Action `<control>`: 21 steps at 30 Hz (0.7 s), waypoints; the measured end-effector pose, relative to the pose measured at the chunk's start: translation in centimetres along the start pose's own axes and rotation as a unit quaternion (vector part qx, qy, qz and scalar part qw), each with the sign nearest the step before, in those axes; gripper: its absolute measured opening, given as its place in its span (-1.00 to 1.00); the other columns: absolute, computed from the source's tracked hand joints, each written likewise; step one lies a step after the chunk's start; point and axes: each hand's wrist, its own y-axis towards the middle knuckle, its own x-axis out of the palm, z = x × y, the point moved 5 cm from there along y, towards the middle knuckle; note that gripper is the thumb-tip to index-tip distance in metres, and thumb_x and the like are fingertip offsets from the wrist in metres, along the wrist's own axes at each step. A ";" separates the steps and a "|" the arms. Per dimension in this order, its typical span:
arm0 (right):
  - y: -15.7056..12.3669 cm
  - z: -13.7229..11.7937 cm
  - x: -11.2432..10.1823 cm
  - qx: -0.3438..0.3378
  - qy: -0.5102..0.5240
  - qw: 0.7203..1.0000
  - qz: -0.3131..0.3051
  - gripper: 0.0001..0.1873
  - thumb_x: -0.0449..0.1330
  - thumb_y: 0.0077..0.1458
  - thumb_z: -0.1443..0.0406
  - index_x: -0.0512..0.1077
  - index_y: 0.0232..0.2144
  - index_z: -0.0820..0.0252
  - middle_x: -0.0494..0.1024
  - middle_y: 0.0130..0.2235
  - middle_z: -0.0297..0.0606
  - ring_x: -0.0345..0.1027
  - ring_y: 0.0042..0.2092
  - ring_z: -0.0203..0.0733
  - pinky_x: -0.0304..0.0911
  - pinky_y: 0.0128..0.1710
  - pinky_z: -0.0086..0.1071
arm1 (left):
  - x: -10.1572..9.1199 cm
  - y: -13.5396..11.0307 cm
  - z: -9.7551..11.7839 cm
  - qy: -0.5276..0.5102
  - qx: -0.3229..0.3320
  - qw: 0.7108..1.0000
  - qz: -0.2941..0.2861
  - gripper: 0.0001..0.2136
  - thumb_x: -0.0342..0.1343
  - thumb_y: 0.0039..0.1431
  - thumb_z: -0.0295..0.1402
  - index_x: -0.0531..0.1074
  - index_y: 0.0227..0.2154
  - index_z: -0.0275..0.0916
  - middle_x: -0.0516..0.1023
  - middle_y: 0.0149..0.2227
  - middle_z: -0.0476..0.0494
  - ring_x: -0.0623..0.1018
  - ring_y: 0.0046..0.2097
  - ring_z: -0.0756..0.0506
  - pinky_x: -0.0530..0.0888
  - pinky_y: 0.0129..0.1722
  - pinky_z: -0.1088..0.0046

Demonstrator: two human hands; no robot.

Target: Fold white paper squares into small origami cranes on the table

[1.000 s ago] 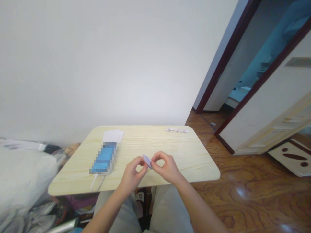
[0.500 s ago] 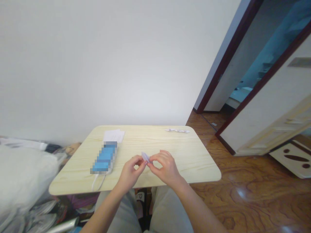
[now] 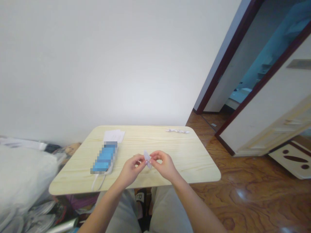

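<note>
A small folded piece of white paper (image 3: 146, 156) is held above the front half of the table, between both hands. My left hand (image 3: 132, 168) pinches its left side between thumb and fingers. From the other side, the thumb and index finger of my right hand (image 3: 165, 164) close on the paper's lower right part. Its exact folded shape is partly hidden by the fingertips. At the table's back right lies a row of small folded white paper pieces (image 3: 178, 131). A stack of white paper sheets (image 3: 114, 135) rests at the back left.
A blurred-out phone (image 3: 105, 158) with a white cable (image 3: 95, 182) lies on the left of the pale wooden table (image 3: 73, 181). Behind the table rises a white wall (image 3: 136, 64). A white bag (image 3: 24, 174) stands at the left, and a doorway opens at the right.
The paper has turned more upright between the fingers and shifted slightly right. My right hand has changed its grip, its fingers curling closer around the paper.
</note>
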 end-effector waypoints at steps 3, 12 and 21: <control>0.1 -0.1 0.0 -0.014 -0.012 1.000 0.012 -0.81 0.15 -0.10 0.36 0.34 -0.33 0.20 0.48 -0.48 -0.34 0.39 -0.40 -0.27 0.29 -0.34 -0.40 | 0.2 0.0 -0.2 -0.009 -0.022 1.000 0.010 -0.82 0.05 0.03 -0.27 0.46 -0.38 -0.25 0.52 -0.42 -0.07 0.46 -0.39 -0.03 0.36 -0.40 0.51; -0.1 -0.6 0.3 -0.032 -0.074 0.996 -0.049 -0.86 0.13 -0.03 0.26 0.41 -0.39 0.21 0.51 -0.39 -0.28 0.39 -0.34 -0.27 0.26 -0.31 -0.43 | 0.3 0.0 -1.1 -0.013 -0.052 0.998 0.041 -0.79 0.06 0.02 -0.21 0.47 -0.45 -0.24 0.52 -0.42 -0.07 0.46 -0.36 -0.06 0.34 -0.41 0.51; 0.1 -1.0 0.0 -0.043 -0.132 0.985 -0.107 -0.84 0.18 -0.07 0.22 0.47 -0.48 0.20 0.51 -0.48 -0.35 0.37 -0.41 -0.30 0.21 -0.38 -0.49 | 0.1 0.1 -0.9 0.003 -0.027 0.997 0.073 -0.77 0.05 0.01 -0.20 0.40 -0.58 -0.25 0.41 -0.54 -0.01 0.37 -0.47 0.00 0.29 -0.47 0.52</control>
